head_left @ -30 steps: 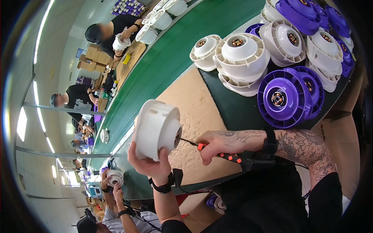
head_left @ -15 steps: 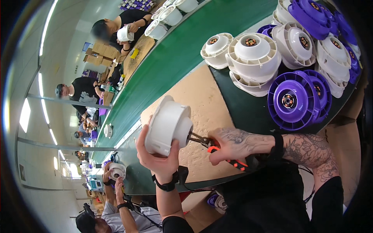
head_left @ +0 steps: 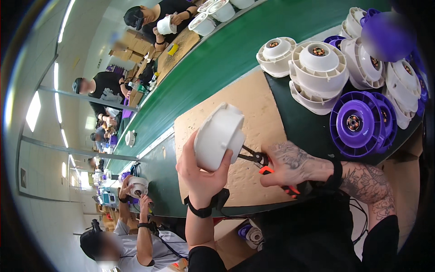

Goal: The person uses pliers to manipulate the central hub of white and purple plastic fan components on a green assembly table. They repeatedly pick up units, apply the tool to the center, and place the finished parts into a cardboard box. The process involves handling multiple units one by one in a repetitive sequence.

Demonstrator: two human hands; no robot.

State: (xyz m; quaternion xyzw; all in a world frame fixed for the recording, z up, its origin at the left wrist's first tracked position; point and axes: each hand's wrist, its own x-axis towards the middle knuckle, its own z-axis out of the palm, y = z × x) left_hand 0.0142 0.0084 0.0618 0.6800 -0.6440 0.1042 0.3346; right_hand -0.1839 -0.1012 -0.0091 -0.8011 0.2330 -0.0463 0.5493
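My left hand (head_left: 201, 170) is wrapped round a white plastic fan housing (head_left: 213, 136), holding it tilted above a tan board (head_left: 253, 106). In my right hand (head_left: 294, 165) are pliers (head_left: 256, 157) with dark jaws and orange-and-black handles. The jaws point left and reach the right-hand side of the housing, by the narrower end. What exactly the tips touch is hidden behind the housing's edge.
White fan housings (head_left: 319, 68) with copper-wound centres stand stacked at the right, beside purple ones (head_left: 353, 121). A green conveyor belt (head_left: 217, 63) runs beyond the board. Co-workers sit across it, and another person (head_left: 136, 245) works at my left with a similar housing.
The whole scene has shifted in view, with the stacked housings lower and further right. Both hands still hold the housing and the pliers, whose jaws stay at the housing.
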